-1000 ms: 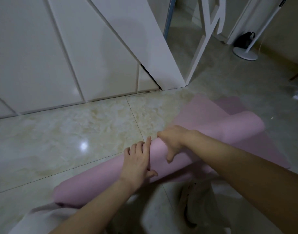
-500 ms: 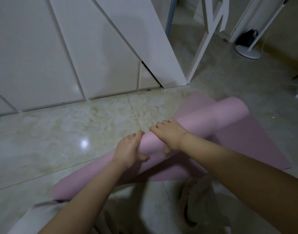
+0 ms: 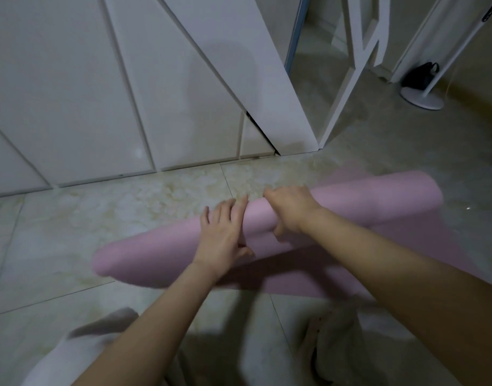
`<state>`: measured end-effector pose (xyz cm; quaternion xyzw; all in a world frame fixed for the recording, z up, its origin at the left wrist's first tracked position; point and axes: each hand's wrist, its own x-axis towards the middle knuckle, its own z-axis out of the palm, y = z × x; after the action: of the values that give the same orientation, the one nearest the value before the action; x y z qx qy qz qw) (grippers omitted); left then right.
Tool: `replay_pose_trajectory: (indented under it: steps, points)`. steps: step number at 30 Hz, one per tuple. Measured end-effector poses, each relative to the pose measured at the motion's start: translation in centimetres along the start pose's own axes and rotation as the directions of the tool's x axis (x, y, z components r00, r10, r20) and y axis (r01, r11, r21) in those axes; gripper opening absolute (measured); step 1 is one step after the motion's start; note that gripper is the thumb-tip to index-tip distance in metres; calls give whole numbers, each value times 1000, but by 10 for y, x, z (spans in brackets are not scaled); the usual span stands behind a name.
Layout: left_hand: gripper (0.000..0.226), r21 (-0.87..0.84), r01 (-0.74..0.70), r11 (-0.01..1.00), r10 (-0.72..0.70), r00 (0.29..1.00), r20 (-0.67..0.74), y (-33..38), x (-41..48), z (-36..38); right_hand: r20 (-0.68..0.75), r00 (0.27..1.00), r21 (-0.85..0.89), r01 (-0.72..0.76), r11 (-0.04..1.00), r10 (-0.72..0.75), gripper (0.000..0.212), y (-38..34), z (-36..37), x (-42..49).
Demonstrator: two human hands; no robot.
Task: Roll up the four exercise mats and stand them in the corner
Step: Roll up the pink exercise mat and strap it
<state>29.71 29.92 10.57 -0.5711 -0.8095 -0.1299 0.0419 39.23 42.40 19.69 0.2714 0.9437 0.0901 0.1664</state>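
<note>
Mat roll (image 3: 364,196): left hand (image 3: 222,232) presses, right hand (image 3: 290,211) grips; tile floor (image 3: 100,218) reaches cabinets (image 3: 72,93).

Your roll (image 3: 350,201) lies on the floor (image 3: 72,232), your left hand (image 3: 222,235) and right hand (image 3: 290,210) side by side on its middle. Behind the roll stand the panels (image 3: 72,93); well behind its right end, a stand (image 3: 423,97).

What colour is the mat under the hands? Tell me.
The mat is plain pink, with no pattern; the head view shows it.
</note>
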Motion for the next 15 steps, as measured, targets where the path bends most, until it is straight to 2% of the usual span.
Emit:
replay_pose_trajectory:
  steps: [2,6,11,15]
  points:
    - [130,99,27,995,-17,995,-103,-4,2,-2,-71,997,47,-18,999,22,61,-2,-8,1]
    - [115,203,35,979,19,967,-255,-20,9,-18,-155,988,154,11,988,13,57,-8,-23,0]
    - [75,243,-10,970,123,882,-455,-36,9,-40,-162,985,281,106,954,-62,63,-12,-39,-7]
    - [57,266,-15,964,146,867,-477,-44,8,-51,-114,988,300,138,944,-109,75,-18,-46,-10]
